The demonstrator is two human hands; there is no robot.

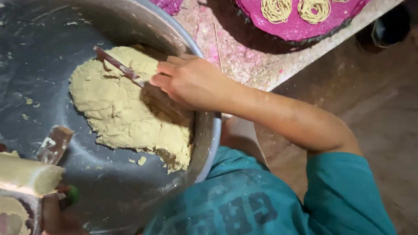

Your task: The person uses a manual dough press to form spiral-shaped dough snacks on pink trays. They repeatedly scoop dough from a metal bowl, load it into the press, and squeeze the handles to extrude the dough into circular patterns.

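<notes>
Head view: I looked straight down into a wide, dull grey metal basin [26, 70] with flour smears on its inner wall.
Right hand: my right hand [192, 82] reached in over the basin's near rim, fingers curled tight around the handle end of a thin, flat, dough-smeared scraping blade [119, 67].
Blade: it pointed away from my knuckles toward the upper left, its edge lying on the top of the dough.
Dough: a flattened, cracked mound of pale yellow-green dough [121, 111] lay in the basin against the wall nearest me, with a few crumbs loose on the metal just below it.
Left hand: my left hand [62, 220] sat at the bottom edge of the frame, only partly seen; it was closed on a wooden, dough-caked press tool [52, 146], though how firmly I could not tell.
Dough cylinder: a smooth, pale roll of dough [16, 172] stuck out sideways at the press, just above that hand.
Sleeve: my teal shirt [271, 210] filled the lower right.
Behind the basin: a round pink-covered tray [294, 25] held coils of thin yellow noodle strands [276, 4], well apart from both hands, on a flour-dusted surface [243, 51].
</notes>
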